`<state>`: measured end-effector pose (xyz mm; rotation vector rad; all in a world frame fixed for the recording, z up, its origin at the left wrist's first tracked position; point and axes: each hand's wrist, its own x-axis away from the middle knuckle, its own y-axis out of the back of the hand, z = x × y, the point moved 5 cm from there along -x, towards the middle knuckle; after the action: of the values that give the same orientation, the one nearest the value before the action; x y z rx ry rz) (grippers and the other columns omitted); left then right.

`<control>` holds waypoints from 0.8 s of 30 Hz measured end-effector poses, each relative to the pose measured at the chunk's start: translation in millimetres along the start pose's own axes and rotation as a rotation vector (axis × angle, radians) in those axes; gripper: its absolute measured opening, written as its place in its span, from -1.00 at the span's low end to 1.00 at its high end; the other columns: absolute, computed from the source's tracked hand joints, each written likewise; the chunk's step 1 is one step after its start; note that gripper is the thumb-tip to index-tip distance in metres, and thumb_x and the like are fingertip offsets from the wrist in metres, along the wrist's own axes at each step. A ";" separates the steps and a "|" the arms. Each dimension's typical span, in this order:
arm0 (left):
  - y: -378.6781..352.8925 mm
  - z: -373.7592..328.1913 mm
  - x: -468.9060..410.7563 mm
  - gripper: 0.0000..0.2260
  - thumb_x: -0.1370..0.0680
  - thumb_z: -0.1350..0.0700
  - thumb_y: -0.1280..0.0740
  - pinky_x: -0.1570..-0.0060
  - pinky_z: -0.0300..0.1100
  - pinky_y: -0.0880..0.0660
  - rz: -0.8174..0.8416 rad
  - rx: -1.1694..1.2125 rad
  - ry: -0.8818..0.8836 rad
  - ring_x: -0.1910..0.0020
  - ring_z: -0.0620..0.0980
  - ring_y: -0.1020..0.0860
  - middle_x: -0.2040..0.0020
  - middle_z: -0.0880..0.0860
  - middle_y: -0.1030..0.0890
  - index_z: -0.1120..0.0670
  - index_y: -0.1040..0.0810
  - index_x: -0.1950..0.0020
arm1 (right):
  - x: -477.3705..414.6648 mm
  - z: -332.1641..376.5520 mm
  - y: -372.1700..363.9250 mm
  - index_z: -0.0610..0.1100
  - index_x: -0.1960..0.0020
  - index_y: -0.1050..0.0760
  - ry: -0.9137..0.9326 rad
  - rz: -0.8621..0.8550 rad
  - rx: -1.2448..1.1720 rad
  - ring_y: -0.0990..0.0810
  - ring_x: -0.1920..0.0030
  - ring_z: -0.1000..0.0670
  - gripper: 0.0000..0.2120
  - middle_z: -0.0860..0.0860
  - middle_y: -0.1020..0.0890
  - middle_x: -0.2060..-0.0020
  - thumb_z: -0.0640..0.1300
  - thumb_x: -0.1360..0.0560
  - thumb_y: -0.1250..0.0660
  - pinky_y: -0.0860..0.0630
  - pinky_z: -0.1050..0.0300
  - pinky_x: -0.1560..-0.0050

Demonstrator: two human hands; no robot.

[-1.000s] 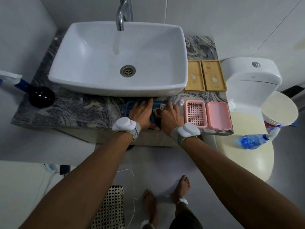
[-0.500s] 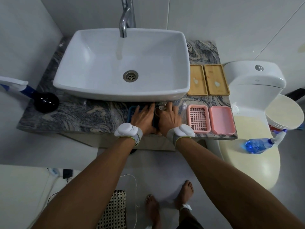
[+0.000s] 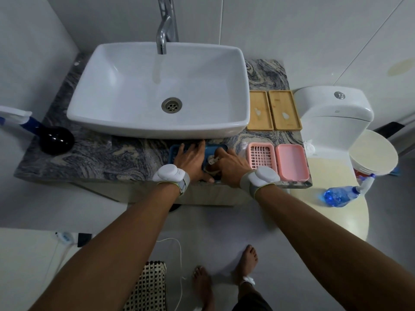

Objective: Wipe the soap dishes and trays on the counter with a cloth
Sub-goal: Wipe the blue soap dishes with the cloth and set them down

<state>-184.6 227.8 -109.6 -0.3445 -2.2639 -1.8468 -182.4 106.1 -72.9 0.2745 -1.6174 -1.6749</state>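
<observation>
A blue soap dish (image 3: pixel 211 149) lies on the marble counter (image 3: pixel 112 158) in front of the sink, mostly hidden under my hands. My left hand (image 3: pixel 190 160) presses flat on its left part, fingers spread. My right hand (image 3: pixel 229 164) is closed on a pale cloth (image 3: pixel 212 163) that rests on the dish. To the right lie a pink slotted soap tray (image 3: pixel 261 154) and a pink soap dish (image 3: pixel 292 161). Behind them sit two bamboo trays, the left one (image 3: pixel 259 111) and the right one (image 3: pixel 284 111), each with a white smear.
A white basin (image 3: pixel 157 122) with a chrome tap (image 3: pixel 165 28) fills the counter's middle. A black round bottle (image 3: pixel 57 140) stands at the left. A toilet (image 3: pixel 332 113) stands right of the counter, with a blue spray bottle (image 3: pixel 341 195) on its lid and a white bucket (image 3: pixel 372 156) beside it.
The view has tilted down a little. My right hand has shifted slightly with the cloth over the blue dish; my left hand stays pressed on it.
</observation>
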 end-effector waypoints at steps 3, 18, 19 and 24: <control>-1.1 1.1 -0.5 0.20 -0.21 -0.34 -0.49 -0.50 0.14 0.08 -0.005 -0.001 -0.014 -0.51 0.13 -0.21 -0.51 0.18 -0.24 0.17 0.09 -0.58 | 0.9 -0.5 -0.3 0.16 -0.31 -0.48 0.013 0.024 0.030 -0.36 -0.23 -0.22 -0.63 -0.08 -0.32 -0.22 -0.05 -0.53 -0.32 -0.49 -0.08 -0.14; -4.5 3.8 -1.6 0.18 -0.20 -0.32 -0.50 -0.49 0.16 0.14 -0.042 0.030 -0.040 -0.52 0.07 -0.19 -0.49 0.15 -0.29 0.18 0.04 -0.57 | -33.6 3.2 -9.2 -0.07 -0.25 -0.48 -0.267 -0.206 -0.149 -0.36 -0.18 -0.29 -0.68 -0.16 -0.30 -0.25 -0.10 -0.50 -0.27 -0.50 -0.16 -0.02; -3.7 2.8 -1.6 0.17 -0.20 -0.32 -0.50 -0.49 0.16 0.15 -0.052 0.029 -0.044 -0.52 0.06 -0.19 -0.49 0.14 -0.29 0.18 0.02 -0.57 | -33.5 2.5 -8.0 -0.05 -0.25 -0.48 -0.264 -0.213 -0.157 -0.37 -0.18 -0.29 -0.67 -0.15 -0.30 -0.25 -0.08 -0.49 -0.29 -0.51 -0.15 -0.01; -2.1 0.9 -1.0 0.15 -0.23 -0.36 -0.46 -0.48 0.20 0.16 -0.058 -0.017 -0.059 -0.52 0.07 -0.17 -0.50 0.14 -0.27 0.17 0.02 -0.57 | -29.8 -2.3 -3.7 -0.02 -0.26 -0.51 -0.178 -0.162 -0.121 -0.39 -0.20 -0.28 -0.63 -0.14 -0.33 -0.25 -0.01 -0.47 -0.34 -0.51 -0.15 -0.12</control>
<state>-184.2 228.2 -112.1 -0.3440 -2.3215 -1.9098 -162.2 123.3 -87.1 0.2044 -1.6504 -1.9605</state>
